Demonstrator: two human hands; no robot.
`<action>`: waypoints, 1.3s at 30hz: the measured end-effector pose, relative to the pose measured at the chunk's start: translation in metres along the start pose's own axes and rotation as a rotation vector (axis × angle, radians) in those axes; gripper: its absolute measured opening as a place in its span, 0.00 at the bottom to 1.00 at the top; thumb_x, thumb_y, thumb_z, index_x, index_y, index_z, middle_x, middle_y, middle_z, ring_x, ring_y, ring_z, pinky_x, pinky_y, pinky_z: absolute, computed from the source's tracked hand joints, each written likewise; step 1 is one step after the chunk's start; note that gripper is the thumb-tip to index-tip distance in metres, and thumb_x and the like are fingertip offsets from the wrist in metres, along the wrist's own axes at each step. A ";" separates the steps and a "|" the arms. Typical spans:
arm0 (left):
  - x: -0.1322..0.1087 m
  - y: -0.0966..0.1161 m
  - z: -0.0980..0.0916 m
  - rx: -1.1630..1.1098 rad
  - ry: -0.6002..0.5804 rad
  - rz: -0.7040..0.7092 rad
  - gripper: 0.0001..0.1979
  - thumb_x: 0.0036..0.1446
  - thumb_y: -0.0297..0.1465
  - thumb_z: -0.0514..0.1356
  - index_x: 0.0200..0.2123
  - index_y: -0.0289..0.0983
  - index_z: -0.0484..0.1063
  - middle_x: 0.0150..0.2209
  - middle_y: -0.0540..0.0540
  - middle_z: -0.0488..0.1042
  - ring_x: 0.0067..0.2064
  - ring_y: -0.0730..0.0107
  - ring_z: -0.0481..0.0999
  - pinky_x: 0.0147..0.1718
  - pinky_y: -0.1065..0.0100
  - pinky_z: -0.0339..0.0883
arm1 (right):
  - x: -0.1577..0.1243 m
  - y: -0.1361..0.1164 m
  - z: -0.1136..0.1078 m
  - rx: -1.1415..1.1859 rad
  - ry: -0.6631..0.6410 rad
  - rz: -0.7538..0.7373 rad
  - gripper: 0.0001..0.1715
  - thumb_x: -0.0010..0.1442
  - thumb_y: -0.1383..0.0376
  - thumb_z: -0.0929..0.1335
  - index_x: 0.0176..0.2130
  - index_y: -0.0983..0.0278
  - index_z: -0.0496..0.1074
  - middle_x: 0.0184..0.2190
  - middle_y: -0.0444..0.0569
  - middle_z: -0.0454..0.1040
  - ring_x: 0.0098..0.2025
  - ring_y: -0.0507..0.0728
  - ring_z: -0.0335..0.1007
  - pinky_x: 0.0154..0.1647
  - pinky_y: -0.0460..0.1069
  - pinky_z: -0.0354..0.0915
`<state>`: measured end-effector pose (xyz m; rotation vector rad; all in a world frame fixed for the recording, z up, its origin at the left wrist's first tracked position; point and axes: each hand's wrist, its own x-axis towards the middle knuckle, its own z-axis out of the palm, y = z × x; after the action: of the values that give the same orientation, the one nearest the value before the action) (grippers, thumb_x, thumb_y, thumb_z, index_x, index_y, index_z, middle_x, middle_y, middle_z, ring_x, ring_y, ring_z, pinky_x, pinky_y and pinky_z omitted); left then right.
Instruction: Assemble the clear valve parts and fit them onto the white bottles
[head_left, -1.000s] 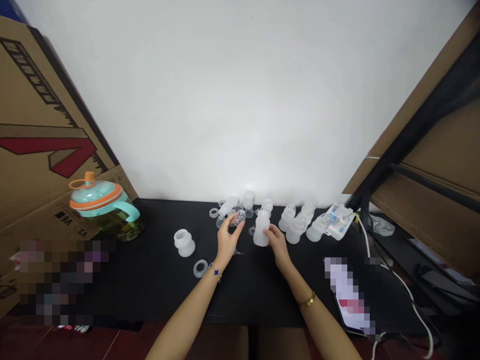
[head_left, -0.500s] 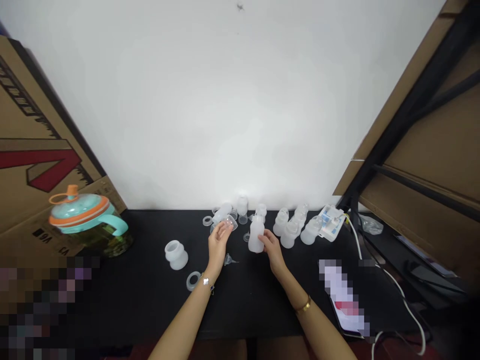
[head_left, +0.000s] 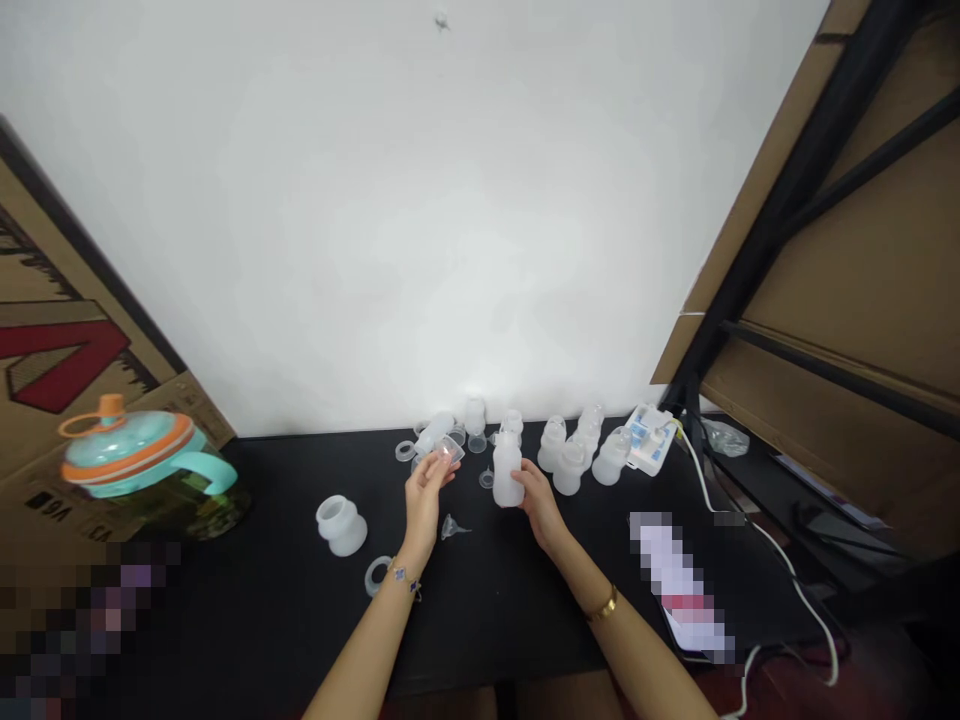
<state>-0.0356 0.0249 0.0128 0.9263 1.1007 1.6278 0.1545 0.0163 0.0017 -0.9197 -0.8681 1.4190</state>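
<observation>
My right hand (head_left: 541,505) is closed round the side of a frosted white baby bottle (head_left: 508,477), held nearly upright. In my left hand (head_left: 424,502), the fingers pinch a clear dome-shaped bottle cap (head_left: 453,449), to the left of the bottle. On the table between my forearms lies a clear silicone nipple (head_left: 454,527) on its side. A translucent collar ring (head_left: 377,576) rests beside my left wrist. Farther left is a wide, waisted white bottle body (head_left: 342,526) with its mouth uncovered. Loose bottles and rings lie behind my left hand, partly hidden by it.
Several capped bottles (head_left: 570,466) stand right of my right hand. Behind them is a white power strip (head_left: 649,440) with cables. A phone (head_left: 682,600) lies near my right forearm. At far left stands a large teal-lidded jug (head_left: 142,465). The wall (head_left: 480,250) borders the black table (head_left: 262,600).
My view has swung slightly to the right, so most things appear farther left. My left hand has tilted the clear cap a little. Both hands keep their holds.
</observation>
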 end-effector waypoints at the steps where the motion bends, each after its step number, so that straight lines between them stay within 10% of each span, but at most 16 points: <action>1: 0.001 0.000 -0.001 -0.004 -0.007 -0.014 0.21 0.52 0.45 0.68 0.42 0.34 0.78 0.45 0.39 0.81 0.44 0.56 0.83 0.42 0.64 0.74 | 0.001 0.001 -0.001 0.014 0.003 0.009 0.20 0.50 0.53 0.73 0.39 0.61 0.74 0.34 0.48 0.76 0.34 0.58 0.72 0.24 0.47 0.66; 39: 0.011 0.004 -0.013 -0.267 -0.072 -0.228 0.18 0.59 0.40 0.65 0.49 0.37 0.73 0.58 0.35 0.75 0.48 0.55 0.82 0.40 0.65 0.75 | 0.004 0.001 -0.003 0.012 -0.045 0.041 0.26 0.51 0.51 0.76 0.43 0.67 0.77 0.29 0.46 0.74 0.26 0.53 0.70 0.16 0.45 0.63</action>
<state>-0.0522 0.0314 0.0134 0.6542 0.8793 1.4968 0.1574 0.0206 -0.0004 -0.9043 -0.8778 1.4836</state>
